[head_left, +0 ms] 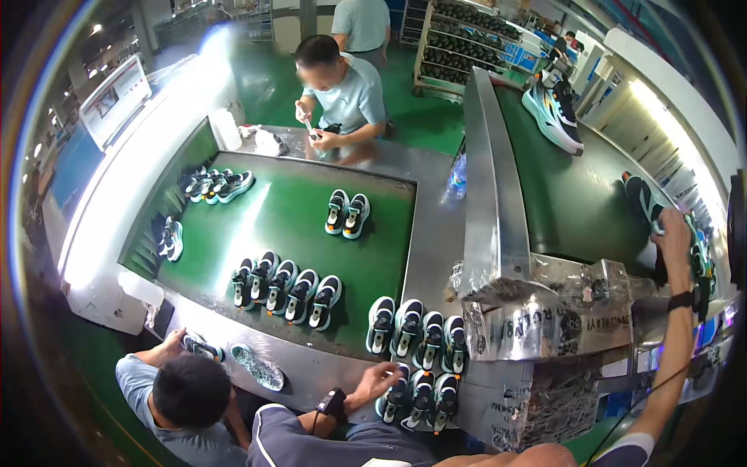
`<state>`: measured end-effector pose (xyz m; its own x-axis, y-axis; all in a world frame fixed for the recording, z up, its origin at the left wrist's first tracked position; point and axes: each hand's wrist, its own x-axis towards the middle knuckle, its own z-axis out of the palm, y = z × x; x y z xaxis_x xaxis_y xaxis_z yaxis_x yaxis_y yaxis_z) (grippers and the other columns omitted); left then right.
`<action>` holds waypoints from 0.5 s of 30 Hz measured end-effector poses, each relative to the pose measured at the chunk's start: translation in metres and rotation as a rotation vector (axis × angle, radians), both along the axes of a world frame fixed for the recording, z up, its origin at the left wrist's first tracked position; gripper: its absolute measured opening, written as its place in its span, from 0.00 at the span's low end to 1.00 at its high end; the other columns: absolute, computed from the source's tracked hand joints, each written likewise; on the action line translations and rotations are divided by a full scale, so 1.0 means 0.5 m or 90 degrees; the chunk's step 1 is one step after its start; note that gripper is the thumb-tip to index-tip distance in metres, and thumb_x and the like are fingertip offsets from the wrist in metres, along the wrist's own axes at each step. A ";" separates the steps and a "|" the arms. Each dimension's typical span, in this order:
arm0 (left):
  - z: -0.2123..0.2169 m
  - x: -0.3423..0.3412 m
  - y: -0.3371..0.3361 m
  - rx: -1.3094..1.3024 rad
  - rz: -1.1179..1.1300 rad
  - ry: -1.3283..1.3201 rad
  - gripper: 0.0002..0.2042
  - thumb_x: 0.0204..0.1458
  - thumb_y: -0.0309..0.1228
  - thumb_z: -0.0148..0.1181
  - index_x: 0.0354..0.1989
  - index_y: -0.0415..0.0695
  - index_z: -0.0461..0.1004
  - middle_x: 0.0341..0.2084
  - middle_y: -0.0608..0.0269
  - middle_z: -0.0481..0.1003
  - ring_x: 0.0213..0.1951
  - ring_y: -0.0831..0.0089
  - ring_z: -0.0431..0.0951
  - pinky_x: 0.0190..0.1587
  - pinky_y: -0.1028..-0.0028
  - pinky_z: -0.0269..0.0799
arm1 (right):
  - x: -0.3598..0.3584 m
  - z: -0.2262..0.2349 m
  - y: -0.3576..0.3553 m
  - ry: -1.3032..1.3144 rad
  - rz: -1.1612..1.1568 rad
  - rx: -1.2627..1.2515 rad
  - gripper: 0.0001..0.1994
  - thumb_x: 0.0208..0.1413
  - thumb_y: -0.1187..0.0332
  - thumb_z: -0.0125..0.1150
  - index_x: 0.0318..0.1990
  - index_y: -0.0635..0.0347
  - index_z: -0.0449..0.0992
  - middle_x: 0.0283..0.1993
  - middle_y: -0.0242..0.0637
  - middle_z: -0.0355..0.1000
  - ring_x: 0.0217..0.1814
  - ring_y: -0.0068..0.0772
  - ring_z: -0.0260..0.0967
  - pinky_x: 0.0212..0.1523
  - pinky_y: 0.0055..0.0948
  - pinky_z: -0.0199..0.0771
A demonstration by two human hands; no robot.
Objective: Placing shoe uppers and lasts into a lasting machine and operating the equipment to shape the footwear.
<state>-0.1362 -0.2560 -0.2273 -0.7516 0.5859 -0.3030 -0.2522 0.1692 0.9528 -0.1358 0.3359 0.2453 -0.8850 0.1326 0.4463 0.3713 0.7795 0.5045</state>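
Observation:
My left hand (378, 382) is beside the front group of black-and-white sneakers with pale blue soles, its fingers stretched toward the nearest left sneaker (393, 393). Whether the fingertips touch it, I cannot tell. Behind that group stands another row of matching sneakers (406, 328) on the metal ledge. Far to the right, my right arm stretches up to the raised belt. There my right hand (674, 236) has its fingers closed at the near end of a dark sneaker (641, 199). Part of that sneaker is hidden by the hand.
Several sneakers stand on the green conveyor belt (311, 183). Another sneaker (554, 117) rests on the raised belt (521, 167). A plastic-wrapped box (537, 405) stands below it. One co-worker (187, 397) sits at left with a shoe; another (354, 93) works across the belt.

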 end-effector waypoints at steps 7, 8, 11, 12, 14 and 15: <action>0.265 0.107 0.154 0.301 -0.457 -0.257 0.25 0.60 0.42 0.53 0.60 0.36 0.63 0.52 0.54 0.71 0.56 0.70 0.69 0.60 0.70 0.64 | 0.291 0.204 -0.272 0.402 0.073 -0.204 0.16 0.55 0.63 0.63 0.42 0.68 0.75 0.34 0.38 0.74 0.36 0.25 0.69 0.39 0.27 0.70; 0.308 0.127 0.183 0.346 -0.528 -0.280 0.27 0.61 0.43 0.52 0.62 0.37 0.62 0.55 0.53 0.69 0.58 0.68 0.68 0.61 0.67 0.61 | 0.362 0.203 -0.326 0.447 0.119 -0.216 0.14 0.56 0.64 0.62 0.42 0.69 0.75 0.33 0.33 0.73 0.36 0.20 0.66 0.38 0.23 0.69; 0.432 0.204 0.274 0.582 -0.680 -0.432 0.36 0.58 0.55 0.49 0.66 0.39 0.53 0.62 0.52 0.61 0.63 0.63 0.61 0.65 0.61 0.55 | 0.550 0.161 -0.493 0.576 0.137 -0.508 0.10 0.53 0.71 0.62 0.41 0.66 0.77 0.33 0.30 0.75 0.34 0.15 0.68 0.37 0.19 0.70; 0.469 0.236 0.304 0.629 -0.725 -0.491 0.37 0.58 0.55 0.48 0.68 0.40 0.50 0.63 0.53 0.58 0.64 0.62 0.59 0.66 0.59 0.52 | 0.599 0.127 -0.545 0.613 0.174 -0.562 0.10 0.51 0.72 0.63 0.40 0.66 0.77 0.33 0.31 0.76 0.35 0.16 0.70 0.36 0.19 0.71; 0.534 0.310 0.327 0.552 -0.688 -0.535 0.43 0.55 0.60 0.49 0.69 0.41 0.46 0.65 0.52 0.56 0.65 0.61 0.58 0.67 0.59 0.49 | 0.702 0.066 -0.639 0.606 0.107 -0.632 0.09 0.48 0.73 0.63 0.38 0.66 0.78 0.33 0.32 0.76 0.36 0.19 0.71 0.38 0.22 0.72; 0.556 0.353 0.335 0.530 -0.754 -0.629 0.44 0.53 0.60 0.50 0.69 0.40 0.45 0.65 0.51 0.55 0.64 0.62 0.59 0.66 0.58 0.52 | 0.754 0.024 -0.683 0.643 0.065 -0.693 0.10 0.46 0.71 0.65 0.36 0.67 0.78 0.32 0.33 0.76 0.35 0.20 0.71 0.38 0.23 0.72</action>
